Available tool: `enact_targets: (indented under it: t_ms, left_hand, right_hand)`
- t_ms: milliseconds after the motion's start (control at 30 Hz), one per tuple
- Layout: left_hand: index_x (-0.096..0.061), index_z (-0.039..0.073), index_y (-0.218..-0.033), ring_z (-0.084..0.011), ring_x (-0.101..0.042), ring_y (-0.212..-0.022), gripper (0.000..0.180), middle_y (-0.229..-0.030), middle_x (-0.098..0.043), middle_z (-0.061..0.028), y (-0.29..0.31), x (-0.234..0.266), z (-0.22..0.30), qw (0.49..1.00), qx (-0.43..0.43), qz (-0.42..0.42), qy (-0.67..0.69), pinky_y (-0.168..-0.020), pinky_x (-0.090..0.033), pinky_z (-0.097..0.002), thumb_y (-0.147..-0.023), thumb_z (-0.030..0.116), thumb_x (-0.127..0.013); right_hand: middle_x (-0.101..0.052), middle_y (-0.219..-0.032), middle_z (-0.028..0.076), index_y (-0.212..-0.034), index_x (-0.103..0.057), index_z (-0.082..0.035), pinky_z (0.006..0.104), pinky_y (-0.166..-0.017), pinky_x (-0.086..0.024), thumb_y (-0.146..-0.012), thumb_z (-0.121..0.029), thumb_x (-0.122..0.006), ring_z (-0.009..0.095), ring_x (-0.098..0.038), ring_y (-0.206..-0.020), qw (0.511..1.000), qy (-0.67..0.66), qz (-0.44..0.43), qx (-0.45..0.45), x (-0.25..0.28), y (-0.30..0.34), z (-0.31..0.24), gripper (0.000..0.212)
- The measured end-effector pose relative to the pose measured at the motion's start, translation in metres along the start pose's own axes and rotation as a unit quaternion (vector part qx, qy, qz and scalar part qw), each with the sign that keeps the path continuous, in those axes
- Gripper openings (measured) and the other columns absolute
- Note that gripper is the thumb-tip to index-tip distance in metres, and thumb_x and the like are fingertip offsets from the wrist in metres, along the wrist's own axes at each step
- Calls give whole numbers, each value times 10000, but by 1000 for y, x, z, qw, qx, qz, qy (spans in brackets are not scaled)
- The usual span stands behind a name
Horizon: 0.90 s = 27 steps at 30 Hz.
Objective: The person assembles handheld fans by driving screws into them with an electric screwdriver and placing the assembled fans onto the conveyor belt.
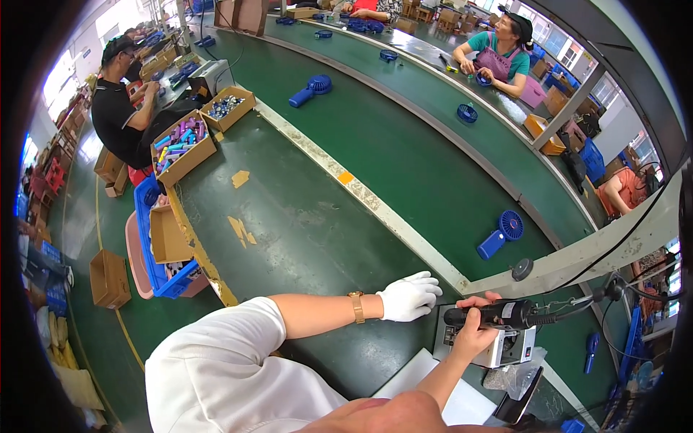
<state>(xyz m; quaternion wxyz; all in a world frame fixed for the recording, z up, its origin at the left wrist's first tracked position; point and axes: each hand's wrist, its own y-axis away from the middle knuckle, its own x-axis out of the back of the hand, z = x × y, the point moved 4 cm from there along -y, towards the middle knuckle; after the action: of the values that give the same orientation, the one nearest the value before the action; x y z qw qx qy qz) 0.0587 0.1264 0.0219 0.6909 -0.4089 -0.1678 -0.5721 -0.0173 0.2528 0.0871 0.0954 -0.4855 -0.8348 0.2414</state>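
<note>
A: The grip of our right hand [473,335] comes first in the head view: bare fingers wrapped around a black cylindrical tool [505,315], holding it firmly in place.

B: And where do we have that tool?

A: Above a white-and-grey machine [512,350] at the right end of our desk [303,216]. Its rounded end points left, and a black cable [552,317] leaves the other end. We cannot tell whether tool and machine touch.

B: What about our left hand [410,296]?

A: We see its back in a white glove, fingers pointing right, over the desk and near the machine. The palm side is hidden, so we cannot tell how narrow that grip is or whether it holds anything.

B: We also wear a gold watch [357,307] on that arm. What lies around us?

A: A white rail [368,200] edges the desk. Past it, on the green belt [404,177], we find a blue handheld fan [495,240], and well apart from it a second blue fan [312,91].

B: Nearer to us, a white sheet [462,405] and a clear plastic bag [521,379].

A: And at our desk's far left corner, a cardboard box [189,164] of purple, blue and yellow cylinders [180,141].
</note>
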Motion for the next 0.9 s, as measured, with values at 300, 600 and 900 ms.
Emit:
enact_targets:
  t_ms: [300, 600, 900]
  left_hand:
    - [-592, 50, -766, -249, -480, -1081, 100, -1050, -582, -87, 3, 2, 3, 997, -33, 67, -18, -1018, -335, -376, -744, 147, -597]
    - [-592, 47, -807, -281, -475, -1163, 108, -1114, -583, -99, 1, 0, 1, 1000, -1, 6, -4, -1081, -297, -421, -770, 148, -606]
    - [-598, 51, -822, -280, -472, -1171, 111, -1122, -581, -93, 0, 0, 3, 1000, 5, 7, 5, -1085, -295, -423, -775, 151, -605]
  right_hand:
    - [-585, -801, 130, -1200, -395, 54, 317, -677, -499, -826, -266, -673, 201, -583, -694, 1000, 1, 1, -15, -1, 1, -2, 565]
    - [-610, -785, 139, -1184, -364, 62, 307, -763, -447, -800, -187, -680, 185, -585, -712, 998, -41, 11, -44, -2, 1, -3, 557]
    - [-608, -788, 140, -1192, -350, 63, 315, -782, -443, -805, -169, -670, 187, -582, -724, 999, -19, 9, -24, 3, 2, 1, 554]
